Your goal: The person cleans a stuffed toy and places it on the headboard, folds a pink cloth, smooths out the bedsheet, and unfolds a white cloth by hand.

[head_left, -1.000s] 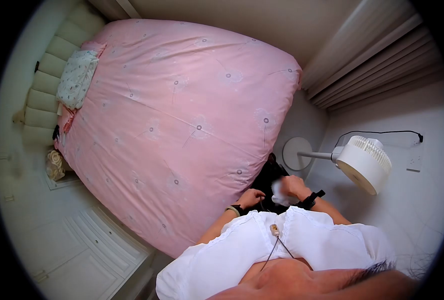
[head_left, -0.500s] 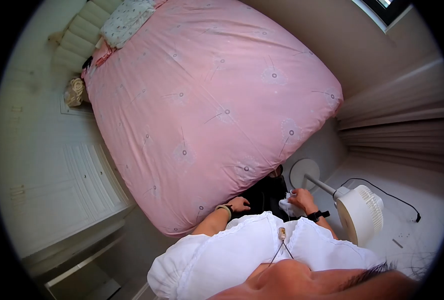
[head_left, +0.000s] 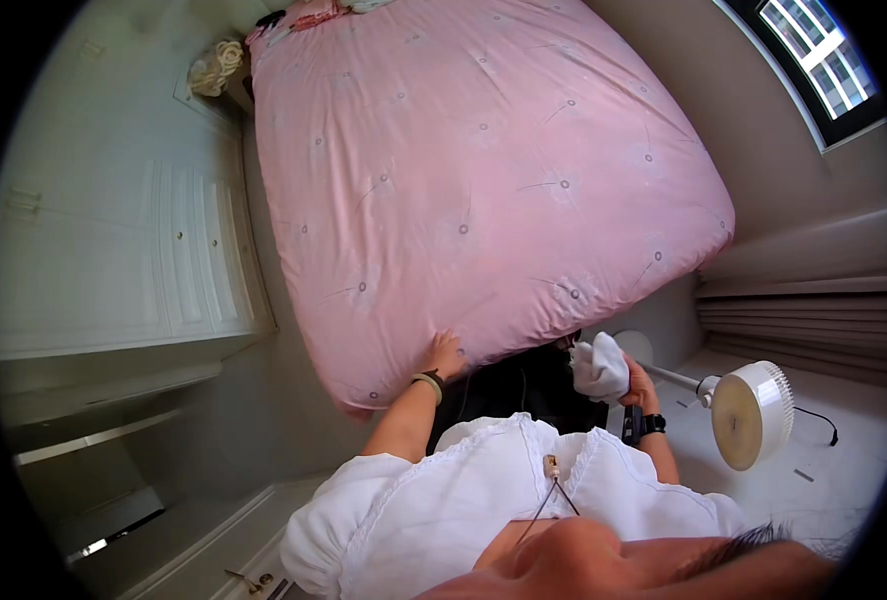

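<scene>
My left hand (head_left: 447,356) rests on the near edge of the pink patterned bed sheet (head_left: 464,230), its fingers stretched out and nothing in it. In my right hand (head_left: 639,385) is a white cloth (head_left: 601,368), bunched up and hanging to the left of the fingers, beside the bed's near right side. The fingers are closed round the cloth's lower right part. Between my body and the bed lies something black (head_left: 524,385), partly hidden by the white blouse.
A white fan (head_left: 752,415) stands on the floor at the right, its cable beyond it. Pleated curtains (head_left: 804,320) and a window (head_left: 824,60) are on the right. White cabinets (head_left: 114,260) line the left, with cream flowers (head_left: 216,68) behind.
My left hand has moved up onto the sheet. My right hand has raised the white cloth, which now shows more fully. The view has shifted, with more of the window showing.
</scene>
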`<state>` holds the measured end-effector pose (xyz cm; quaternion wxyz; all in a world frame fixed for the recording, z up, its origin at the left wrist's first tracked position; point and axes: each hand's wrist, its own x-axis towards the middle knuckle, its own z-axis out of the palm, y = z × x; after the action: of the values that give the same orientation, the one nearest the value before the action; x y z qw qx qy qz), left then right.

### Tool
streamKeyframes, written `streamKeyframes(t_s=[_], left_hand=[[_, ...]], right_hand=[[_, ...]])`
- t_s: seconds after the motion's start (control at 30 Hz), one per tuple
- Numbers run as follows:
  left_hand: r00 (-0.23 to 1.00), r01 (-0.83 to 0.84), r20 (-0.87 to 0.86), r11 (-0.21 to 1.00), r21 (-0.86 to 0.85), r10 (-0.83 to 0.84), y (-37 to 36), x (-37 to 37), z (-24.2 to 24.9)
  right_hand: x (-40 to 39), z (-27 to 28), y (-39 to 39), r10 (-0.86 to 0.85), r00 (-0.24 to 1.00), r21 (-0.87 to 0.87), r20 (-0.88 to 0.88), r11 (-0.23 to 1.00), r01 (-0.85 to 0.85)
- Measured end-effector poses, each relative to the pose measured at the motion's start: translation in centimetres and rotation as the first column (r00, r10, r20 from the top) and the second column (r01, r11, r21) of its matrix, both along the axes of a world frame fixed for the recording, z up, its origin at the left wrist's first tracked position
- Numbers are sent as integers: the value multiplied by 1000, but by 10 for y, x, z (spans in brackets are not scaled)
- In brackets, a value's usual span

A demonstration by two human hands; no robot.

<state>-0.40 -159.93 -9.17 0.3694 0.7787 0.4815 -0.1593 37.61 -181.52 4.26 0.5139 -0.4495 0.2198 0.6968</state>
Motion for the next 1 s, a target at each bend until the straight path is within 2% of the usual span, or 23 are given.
streamKeyframes(t_s=[0.03,0.07,0.1,0.13,0.17,0.23,0.27,0.3,0.37,0.4,0.5,0.53,0.57,0.6,0.63,0.67,0.7,0.73,0.77,0.8,0.9,0.93,1.0], left_hand=[[1000,-5,12,1000,-18,5,-1,-22,-16],[979,-154,98,963,-222,179,-1,-39,-34],[921,-261,155,861,-437,358,-6,-53,-47],[829,-344,147,699,-627,540,-7,-59,-31],[727,-364,180,595,-717,663,-13,-57,-15],[474,-325,172,353,-878,864,-12,-30,97],[419,-224,255,372,-901,871,-17,-24,109],[354,-116,326,387,-915,876,-21,-18,121],[441,-148,461,569,-809,770,-38,-8,151],[496,-142,516,652,-745,698,-44,-12,159],[222,-186,267,310,-932,938,-49,-52,140],[239,-169,230,274,-947,943,-46,-73,150],[214,-237,271,319,-918,939,-45,-94,145],[192,-305,314,361,-882,930,-45,-118,134],[175,-375,355,396,-838,918,-46,-146,128],[82,-396,315,321,-860,946,-41,-175,134],[-10,-410,271,243,-879,963,-36,-207,141],[-60,-457,286,228,-860,956,-33,-242,141],[-111,-500,305,211,-840,946,-29,-278,139],[-151,-504,317,203,-839,936,-23,-313,140],[-233,-566,316,136,-813,920,-3,-420,136],[-260,-577,320,119,-808,911,5,-455,133],[-298,-610,281,45,-791,912,21,-523,125]], right_hand=[[-21,5,8,-76,997,61,-16,995,77],[-41,8,15,-156,987,123,-36,980,159],[-61,12,21,-233,971,177,-61,954,240],[-80,12,28,-236,969,184,-70,952,245],[-101,8,39,-216,974,197,-70,954,226],[-144,8,67,-116,984,221,-134,965,144],[-166,11,81,3,991,250,-133,968,30],[-191,5,95,34,990,246,-138,969,1],[-235,13,112,224,965,320,-135,932,-171],[-253,22,115,256,953,355,-163,916,-186],[-273,45,119,371,918,423,-141,861,-283],[-276,49,118,423,901,415,-99,840,-349],[-279,48,118,470,881,406,-59,817,-409],[-274,27,122,546,835,357,65,769,-531],[-267,2,126,515,824,309,235,764,-566],[-267,6,143,507,653,23,563,780,-625],[-261,-18,159,449,529,-58,720,799,-599],[-251,-60,173,387,372,-133,844,822,-554],[-234,-120,187,344,109,-228,933,797,-560],[-229,-162,204,277,-167,-323,946,778,-539],[-288,-160,255,547,-335,-641,768,654,-401],[-323,-170,266,586,-337,-676,737,623,-394],[-418,-191,278,613,-421,-740,668,487,-464]])
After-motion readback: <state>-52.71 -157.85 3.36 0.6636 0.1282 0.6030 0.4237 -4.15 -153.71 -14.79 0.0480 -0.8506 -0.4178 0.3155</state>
